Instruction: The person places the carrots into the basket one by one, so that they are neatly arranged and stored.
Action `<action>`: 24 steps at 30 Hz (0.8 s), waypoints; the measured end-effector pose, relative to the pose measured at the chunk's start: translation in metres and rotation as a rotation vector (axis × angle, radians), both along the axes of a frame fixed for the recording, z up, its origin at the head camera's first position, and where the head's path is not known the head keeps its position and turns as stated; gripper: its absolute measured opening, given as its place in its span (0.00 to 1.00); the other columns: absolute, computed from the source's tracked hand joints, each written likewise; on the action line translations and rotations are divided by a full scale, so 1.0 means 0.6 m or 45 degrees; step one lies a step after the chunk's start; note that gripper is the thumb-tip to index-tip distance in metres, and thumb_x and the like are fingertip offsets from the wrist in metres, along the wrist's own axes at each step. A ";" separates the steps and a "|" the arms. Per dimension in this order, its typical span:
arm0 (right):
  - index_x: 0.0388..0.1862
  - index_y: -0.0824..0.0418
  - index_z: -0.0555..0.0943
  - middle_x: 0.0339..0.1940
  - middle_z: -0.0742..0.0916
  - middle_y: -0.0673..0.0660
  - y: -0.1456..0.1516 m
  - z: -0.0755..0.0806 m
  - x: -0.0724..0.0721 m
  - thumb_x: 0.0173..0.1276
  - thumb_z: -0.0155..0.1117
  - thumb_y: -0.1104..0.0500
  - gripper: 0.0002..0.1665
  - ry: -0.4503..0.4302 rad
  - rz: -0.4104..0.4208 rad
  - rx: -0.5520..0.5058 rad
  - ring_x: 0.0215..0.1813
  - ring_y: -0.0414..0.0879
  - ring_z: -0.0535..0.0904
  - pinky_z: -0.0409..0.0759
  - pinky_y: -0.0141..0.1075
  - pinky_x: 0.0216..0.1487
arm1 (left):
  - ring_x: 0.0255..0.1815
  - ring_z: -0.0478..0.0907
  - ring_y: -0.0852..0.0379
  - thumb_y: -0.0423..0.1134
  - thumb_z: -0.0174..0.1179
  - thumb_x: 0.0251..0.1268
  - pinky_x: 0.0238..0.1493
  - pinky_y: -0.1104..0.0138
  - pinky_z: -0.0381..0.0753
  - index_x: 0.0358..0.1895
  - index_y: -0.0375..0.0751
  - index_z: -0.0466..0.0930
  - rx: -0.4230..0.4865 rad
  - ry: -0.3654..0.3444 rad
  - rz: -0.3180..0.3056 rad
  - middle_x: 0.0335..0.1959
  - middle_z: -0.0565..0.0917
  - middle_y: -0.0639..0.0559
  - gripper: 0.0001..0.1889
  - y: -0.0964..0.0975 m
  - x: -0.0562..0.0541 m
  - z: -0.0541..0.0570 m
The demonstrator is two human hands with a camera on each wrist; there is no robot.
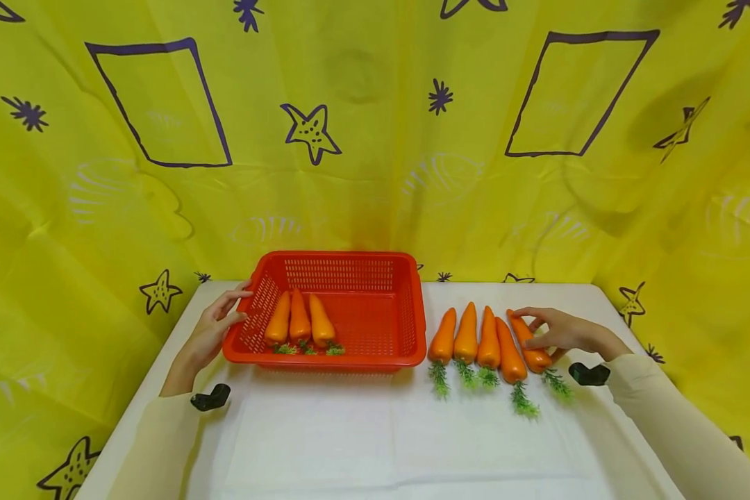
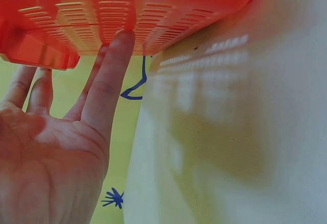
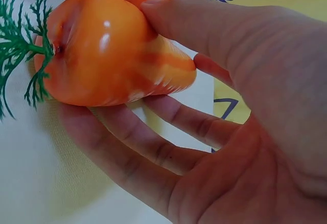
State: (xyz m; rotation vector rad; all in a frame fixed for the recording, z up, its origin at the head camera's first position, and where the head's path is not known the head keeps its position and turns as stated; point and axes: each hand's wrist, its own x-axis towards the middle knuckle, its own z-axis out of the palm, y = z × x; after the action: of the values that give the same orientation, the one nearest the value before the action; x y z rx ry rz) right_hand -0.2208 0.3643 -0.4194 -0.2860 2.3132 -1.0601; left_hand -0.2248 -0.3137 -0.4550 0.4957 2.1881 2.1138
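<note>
Right-hand fingers [image 3: 122,157] grip carrot [image 3: 97,55] | white tabletop [image 1: 325,437] | yellow patterned curtain [image 1: 375,201]

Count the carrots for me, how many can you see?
8: three carrots in the red basket, four carrots side by side on the white table, and one carrot beside those, gripped by the right hand.

No lettering, label, brand or number could be read in the head view or in either wrist view. The only signs were drawn symbols on the yellow curtain [image 1: 375,201]: dark starfish outlines [image 1: 313,133], dark bursts [image 1: 440,96], large four-sided outlines [image 1: 212,104] and pale fish outlines [image 1: 446,173]. A single burst [image 2: 115,198] was also seen in the left wrist view.
</note>
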 end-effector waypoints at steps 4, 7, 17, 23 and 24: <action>0.81 0.67 0.57 0.62 0.69 0.79 0.002 -0.003 -0.001 0.70 0.70 0.61 0.47 -0.003 -0.018 0.000 0.37 0.54 0.82 0.87 0.50 0.36 | 0.85 0.36 0.43 0.28 0.50 0.78 0.58 0.73 0.79 0.69 0.31 0.68 0.004 0.004 0.003 0.85 0.50 0.46 0.20 0.002 0.000 0.001; 0.81 0.67 0.57 0.62 0.69 0.79 0.002 -0.005 -0.001 0.70 0.71 0.61 0.48 -0.002 -0.020 0.000 0.36 0.54 0.82 0.87 0.50 0.36 | 0.85 0.36 0.43 0.27 0.50 0.78 0.57 0.73 0.79 0.69 0.31 0.68 -0.002 0.003 0.006 0.85 0.50 0.45 0.20 0.002 0.000 0.000; 0.81 0.69 0.56 0.61 0.69 0.79 0.003 -0.007 0.000 0.71 0.69 0.61 0.46 0.029 0.018 -0.025 0.35 0.53 0.81 0.87 0.50 0.35 | 0.85 0.38 0.43 0.28 0.50 0.78 0.58 0.72 0.79 0.70 0.31 0.67 -0.024 -0.011 0.022 0.85 0.51 0.50 0.21 0.000 0.001 0.000; 0.81 0.69 0.57 0.61 0.69 0.79 0.004 -0.008 0.000 0.71 0.69 0.61 0.47 0.024 0.009 -0.014 0.35 0.52 0.81 0.87 0.50 0.35 | 0.85 0.38 0.44 0.29 0.51 0.79 0.58 0.73 0.79 0.70 0.31 0.67 -0.032 -0.016 0.026 0.85 0.51 0.49 0.21 0.001 0.002 0.000; 0.81 0.69 0.57 0.61 0.69 0.79 0.004 -0.009 0.000 0.71 0.70 0.60 0.47 0.025 0.009 -0.010 0.35 0.52 0.82 0.87 0.49 0.35 | 0.85 0.39 0.44 0.30 0.51 0.79 0.58 0.73 0.79 0.70 0.30 0.66 -0.031 -0.016 0.027 0.85 0.51 0.49 0.21 0.002 0.002 0.000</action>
State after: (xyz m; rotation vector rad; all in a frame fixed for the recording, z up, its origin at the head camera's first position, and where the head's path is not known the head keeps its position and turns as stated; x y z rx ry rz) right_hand -0.2207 0.3668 -0.4246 -0.3092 2.3240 -1.0679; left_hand -0.2235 -0.3127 -0.4552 0.4582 2.2201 2.0918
